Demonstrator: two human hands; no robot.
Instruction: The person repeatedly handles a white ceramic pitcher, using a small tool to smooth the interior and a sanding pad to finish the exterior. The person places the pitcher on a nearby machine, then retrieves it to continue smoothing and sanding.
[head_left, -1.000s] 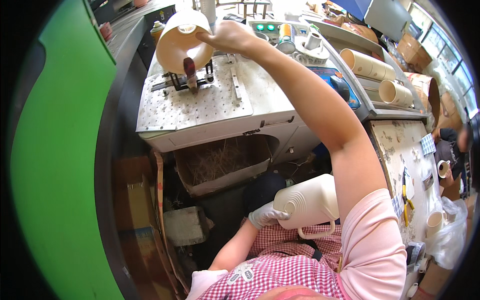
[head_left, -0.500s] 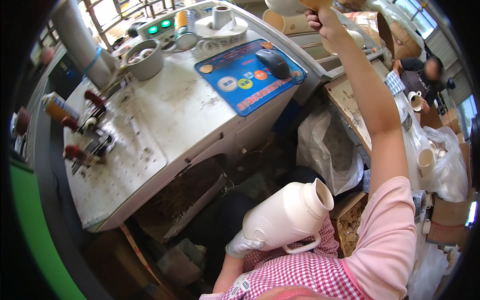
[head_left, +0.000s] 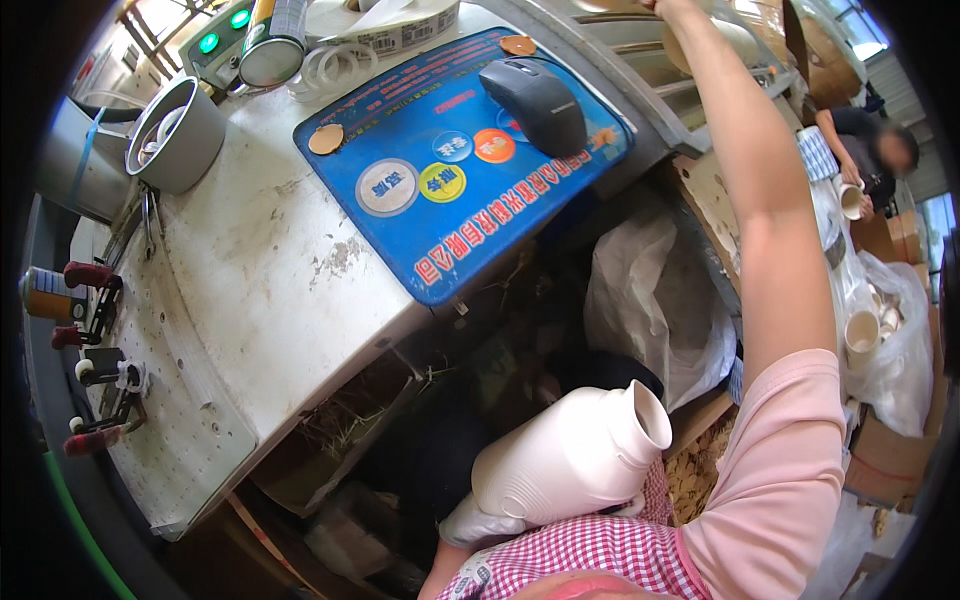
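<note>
A cream plastic jug (head_left: 565, 455) with ribbed rings near its base lies tilted across my lap, its wide mouth facing up and right. My left hand (head_left: 482, 522), in a pale glove, grips the jug's base end; its fingers are partly hidden. A bit of the jug's handle shows under its side, against my checked apron (head_left: 590, 558). My right arm reaches far up and forward. Only the edge of my right hand (head_left: 656, 4) shows at the top border, so its fingers and anything in them are out of sight.
To the left stands a white worktable with a blue mouse pad (head_left: 440, 180), a black mouse (head_left: 535, 105), a grey cup (head_left: 176, 135), tape rolls (head_left: 385, 28) and red-handled clamps (head_left: 95, 275). A plastic bag (head_left: 655, 300) hangs beyond the jug. Another person (head_left: 870, 150) holds a cream part at right.
The view has shifted, bringing the worktable closer. My right hand, which held something tan and white, has mostly passed out at the top. My left hand still holds the jug.
</note>
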